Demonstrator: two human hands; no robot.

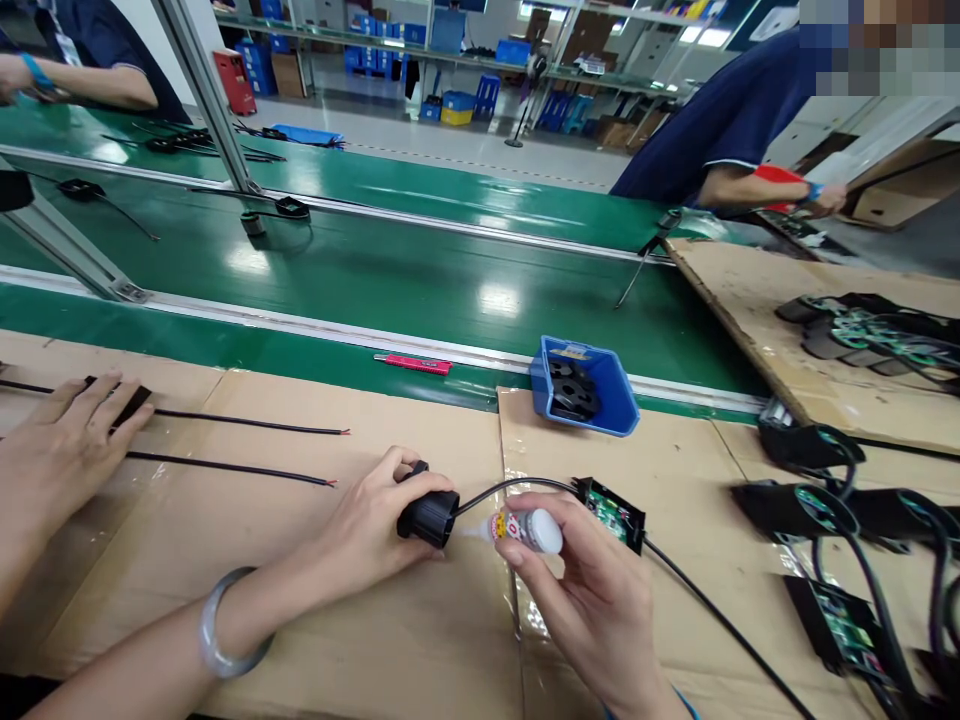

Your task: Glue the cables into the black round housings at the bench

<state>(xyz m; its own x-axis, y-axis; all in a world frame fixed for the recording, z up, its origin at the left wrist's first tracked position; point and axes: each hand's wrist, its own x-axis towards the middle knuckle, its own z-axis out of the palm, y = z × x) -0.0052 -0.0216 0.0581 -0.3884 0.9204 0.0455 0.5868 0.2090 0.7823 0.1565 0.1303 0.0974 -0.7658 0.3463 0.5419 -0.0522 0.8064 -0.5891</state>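
My left hand (367,530), with a pale bangle on its wrist, is closed around a black round plug housing (429,515) resting on the cardboard-covered bench (390,640). My right hand (592,590) pinches a small white glue bottle (525,530), its thin nozzle pointing at the housing where a black cable (510,487) comes out. That cable runs to a green circuit board in a black case (616,513), from which another cable trails off to the lower right.
Another person's hand (60,450) rests on black wires at the left. A blue bin of black parts (585,385) and a red pen (412,363) sit by the green conveyor (375,270). Several wired boards (840,520) lie at the right. Two people work across the belt.
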